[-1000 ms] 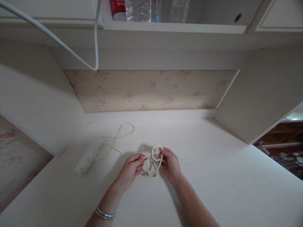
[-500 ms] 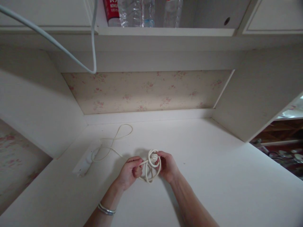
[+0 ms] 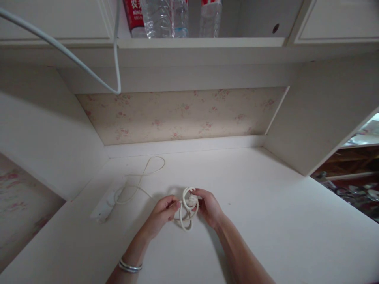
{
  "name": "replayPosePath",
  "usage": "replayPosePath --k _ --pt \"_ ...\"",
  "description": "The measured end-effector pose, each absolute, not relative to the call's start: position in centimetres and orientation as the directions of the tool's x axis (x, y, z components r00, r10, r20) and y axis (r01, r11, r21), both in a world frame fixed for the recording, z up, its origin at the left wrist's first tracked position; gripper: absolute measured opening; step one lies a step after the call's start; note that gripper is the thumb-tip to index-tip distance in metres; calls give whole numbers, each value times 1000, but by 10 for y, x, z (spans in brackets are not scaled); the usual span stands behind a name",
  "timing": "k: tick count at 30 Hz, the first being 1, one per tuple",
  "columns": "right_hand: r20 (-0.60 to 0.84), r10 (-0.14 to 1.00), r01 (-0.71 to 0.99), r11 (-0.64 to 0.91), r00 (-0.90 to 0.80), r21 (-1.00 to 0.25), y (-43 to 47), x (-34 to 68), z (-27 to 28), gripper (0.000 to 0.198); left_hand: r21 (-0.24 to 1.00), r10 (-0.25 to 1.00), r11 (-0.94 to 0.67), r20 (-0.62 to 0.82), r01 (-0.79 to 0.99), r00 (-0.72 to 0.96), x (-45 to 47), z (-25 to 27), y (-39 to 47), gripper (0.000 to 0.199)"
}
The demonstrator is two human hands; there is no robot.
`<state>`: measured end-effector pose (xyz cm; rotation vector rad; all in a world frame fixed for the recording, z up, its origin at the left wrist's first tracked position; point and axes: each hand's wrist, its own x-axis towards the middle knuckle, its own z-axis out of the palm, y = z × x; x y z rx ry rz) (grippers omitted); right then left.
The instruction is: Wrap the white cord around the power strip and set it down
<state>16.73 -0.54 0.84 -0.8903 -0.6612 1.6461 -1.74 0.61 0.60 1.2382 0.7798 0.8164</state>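
Between my hands is a looped bundle of white power cord [image 3: 186,225], with what looks like its plug [image 3: 192,200] inside the upper loop. My left hand [image 3: 166,211] pinches the cord at the left of the bundle. On the other side my right hand [image 3: 209,207] has its fingers closed around the plug and the loops. From my left hand the cord runs back in loose curves to a white power strip [image 3: 105,203], which lies on the white desktop [image 3: 266,221] to the left.
A white cable [image 3: 74,57] hangs across the upper left. Plastic bottles [image 3: 158,19] and a red-labelled container [image 3: 134,15] stand on the shelf above. White side panels [image 3: 319,106] flank the desk. Cluttered items [image 3: 355,193] lie beyond the right edge.
The cord loops between my hands have shifted slightly and drawn a little narrower. My left fingers have turned over the cord. The view has moved a little.
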Motion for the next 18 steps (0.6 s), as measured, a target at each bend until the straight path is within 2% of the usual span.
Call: replayPosePath --k 4,6,10,13,16,18 --pt "-213 972 -542 -231 -96 -808 -5 167 11 21 998 919 32 -11 -47 395 -19 8 11 27" --pt "-206 973 -552 -230 -106 -801 -6 166 12 22 997 928 36 -8 -70 373 -20 8 13 23" --pt "-257 953 -584 -300 -157 -754 -6 163 12 25 967 925 140 -50 -215 377 -18 7 13 23" --pt "-301 928 -595 -373 -222 -712 -5 162 11 25 942 938 126 -12 -311 345 -11 3 11 21" --pt "-276 940 -596 -340 -201 -727 -4 162 10 23 937 956 111 -9 -332 294 -6 0 10 19" --pt "-261 958 -605 -277 -116 -746 -3 161 9 27 935 963 110 -17 -337 269 -5 0 10 19"
